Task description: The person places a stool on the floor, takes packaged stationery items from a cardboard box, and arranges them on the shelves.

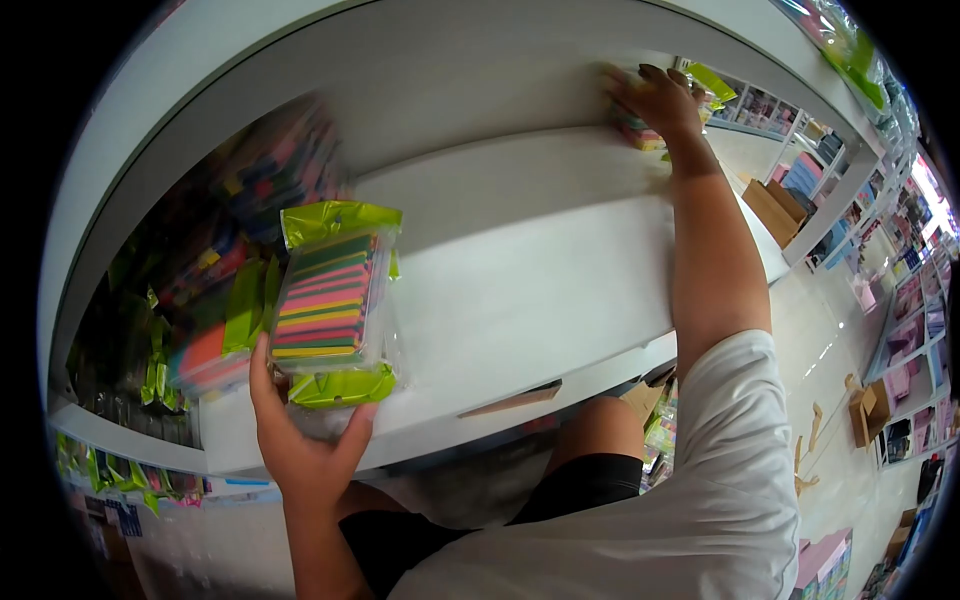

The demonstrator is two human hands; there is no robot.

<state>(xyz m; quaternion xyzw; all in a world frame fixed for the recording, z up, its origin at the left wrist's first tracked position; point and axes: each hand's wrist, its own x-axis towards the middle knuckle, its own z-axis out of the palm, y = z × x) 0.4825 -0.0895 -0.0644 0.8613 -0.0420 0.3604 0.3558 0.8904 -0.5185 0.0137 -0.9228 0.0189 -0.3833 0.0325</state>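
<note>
My left hand (312, 440) is at the near edge of a white shelf (520, 270), its thumb and fingers around the lower end of a clear pack of striped, many-coloured pieces (325, 300) with bright green ends. My right hand (655, 100) reaches to the far right end of the shelf, fingers spread and blurred over a small colourful pack (640, 132) beside the back panel. Whether its fingers touch that pack is hard to tell.
Blurred stacks of similar packs (280, 170) fill the left of the shelf. An open cardboard box (775, 212) stands beyond its right end. Another box (870, 412) is on the floor by stocked racks (915, 340) at the right.
</note>
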